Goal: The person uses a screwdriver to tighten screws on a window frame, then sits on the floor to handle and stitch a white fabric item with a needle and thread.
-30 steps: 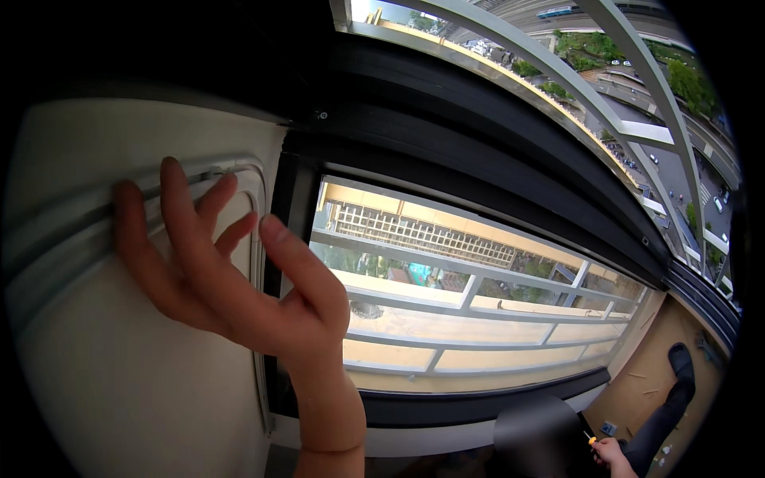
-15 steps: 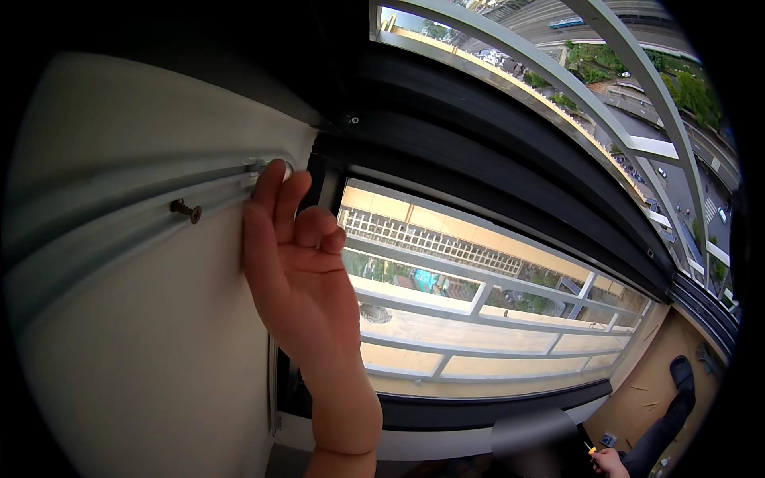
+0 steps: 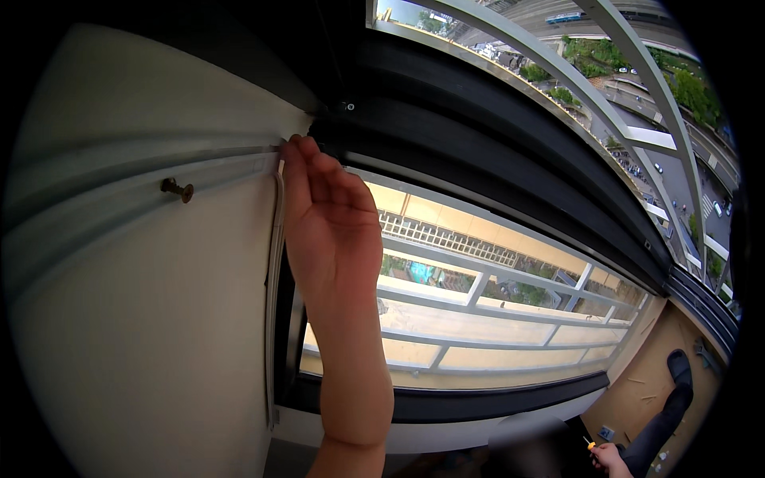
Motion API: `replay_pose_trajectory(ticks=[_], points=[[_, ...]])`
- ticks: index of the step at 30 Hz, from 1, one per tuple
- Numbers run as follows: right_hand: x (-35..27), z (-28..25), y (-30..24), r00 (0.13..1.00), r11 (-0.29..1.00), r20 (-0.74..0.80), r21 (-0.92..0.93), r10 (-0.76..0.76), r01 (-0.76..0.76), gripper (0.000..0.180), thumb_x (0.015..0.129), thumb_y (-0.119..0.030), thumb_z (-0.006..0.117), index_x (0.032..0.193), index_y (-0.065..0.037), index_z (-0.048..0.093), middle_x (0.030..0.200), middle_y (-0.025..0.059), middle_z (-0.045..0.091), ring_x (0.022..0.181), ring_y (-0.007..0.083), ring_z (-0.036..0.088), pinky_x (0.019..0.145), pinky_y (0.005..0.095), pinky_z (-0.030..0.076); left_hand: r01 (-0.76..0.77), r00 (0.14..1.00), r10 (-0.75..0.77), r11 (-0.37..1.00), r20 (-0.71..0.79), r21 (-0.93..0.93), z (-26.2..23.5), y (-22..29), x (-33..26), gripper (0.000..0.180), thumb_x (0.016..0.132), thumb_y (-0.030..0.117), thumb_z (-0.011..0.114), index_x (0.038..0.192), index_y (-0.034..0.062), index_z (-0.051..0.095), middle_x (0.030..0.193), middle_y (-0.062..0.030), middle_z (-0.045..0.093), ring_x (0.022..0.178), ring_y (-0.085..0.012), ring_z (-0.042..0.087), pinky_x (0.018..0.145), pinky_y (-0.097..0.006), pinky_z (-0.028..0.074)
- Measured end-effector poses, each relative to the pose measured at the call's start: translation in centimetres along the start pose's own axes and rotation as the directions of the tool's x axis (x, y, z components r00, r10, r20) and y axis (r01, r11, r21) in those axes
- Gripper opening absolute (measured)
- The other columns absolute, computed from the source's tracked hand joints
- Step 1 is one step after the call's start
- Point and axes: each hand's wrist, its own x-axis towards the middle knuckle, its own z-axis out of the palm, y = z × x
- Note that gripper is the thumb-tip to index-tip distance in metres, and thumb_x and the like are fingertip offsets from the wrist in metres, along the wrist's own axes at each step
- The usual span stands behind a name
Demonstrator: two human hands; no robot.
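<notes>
As the left hand (image 3: 331,195) shifts to the rail (image 3: 119,183) end by the corner, work moves there. Its grip is narrow; contents cannot be told.

- Your left hand (image 3: 331,207) is raised, palm facing you.
- Your thumb (image 3: 295,179) points up at the left, its tip close to the index fingertip.
- Your other fingers (image 3: 343,177) curl inward, bunched toward the right.
- Your wrist (image 3: 344,307) runs almost straight.
- Your bare left forearm (image 3: 355,374) rises nearly upright from the lower edge, a crease crossing it low down.
</notes>
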Motion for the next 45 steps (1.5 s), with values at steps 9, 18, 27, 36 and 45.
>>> replay_pose_trajectory(ticks=[9, 18, 27, 36, 45], points=[[-0.1, -0.5, 0.6, 1.000, 1.000, 0.011, 0.005, 0.015, -0.015, 0.031, 0.099, -0.027, 0.061, 0.080, -0.003, 0.063, 0.057, 0.0087, 0.058, 0.038, 0.0162, 0.049, 0.036, 0.0310, 0.035, -0.141, 0.952, 0.168, 0.983, -0.257, 0.119, -4.2, -0.1, -0.3, 0.018, 0.100, 0.022, 0.063, 0.108, 0.0069, 0.069, 0.098, -0.0026, 0.073, 0.080, -0.0091, 0.070, 0.071, -0.021, 0.061], [0.0, -0.6, 0.9, 0.999, 0.999, 0.025, 0.015, 0.037, -0.037, 0.030, 0.100, -0.027, 0.060, 0.082, -0.002, 0.063, 0.057, 0.0089, 0.059, 0.038, 0.0162, 0.048, 0.036, 0.0313, 0.035, -0.154, 0.933, 0.242, 0.937, -0.266, 0.314, -5.1, 0.7, -2.1, 0.018, 0.102, 0.020, 0.062, 0.114, 0.0076, 0.068, 0.108, -0.0031, 0.072, 0.081, -0.0081, 0.069, 0.072, -0.022, 0.060], [-1.0, -0.6, 0.2, 0.998, 0.999, 0.039, 0.003, 0.046, -0.046, 0.030, 0.100, -0.027, 0.060, 0.081, -0.003, 0.062, 0.057, 0.0084, 0.058, 0.038, 0.0161, 0.047, 0.036, 0.0309, 0.035, -0.157, 0.941, 0.231, 0.945, -0.248, 0.288, -4.9, 0.8, -1.1, 0.018, 0.104, 0.020, 0.058, 0.111, 0.0056, 0.067, 0.103, -0.0034, 0.074, 0.075, -0.0085, 0.070, 0.069, -0.022, 0.062], [-1.8, -0.6, -0.2, 0.999, 0.999, 0.041, -0.030, 0.020, -0.019, 0.031, 0.099, -0.028, 0.061, 0.081, -0.004, 0.062, 0.056, 0.0083, 0.057, 0.038, 0.0161, 0.046, 0.036, 0.0309, 0.034, -0.190, 0.860, 0.356, 0.888, -0.365, 0.418, -5.0, 1.1, -3.0, 0.017, 0.102, 0.021, 0.062, 0.110, 0.0068, 0.067, 0.103, -0.0031, 0.074, 0.075, -0.0076, 0.070, 0.063, -0.021, 0.058], [-2.5, -0.9, -0.5, 0.999, 0.999, 0.030, -0.020, 0.027, -0.026, 0.030, 0.099, -0.026, 0.060, 0.079, -0.003, 0.062, 0.056, 0.0075, 0.056, 0.038, 0.0159, 0.046, 0.037, 0.0305, 0.034, -0.195, 0.870, 0.348, 0.894, -0.350, 0.404, -5.4, 1.4, -3.0, 0.016, 0.101, 0.021, 0.064, 0.108, 0.0069, 0.067, 0.103, -0.0027, 0.073, 0.072, -0.0065, 0.069, 0.060, -0.019, 0.057]])
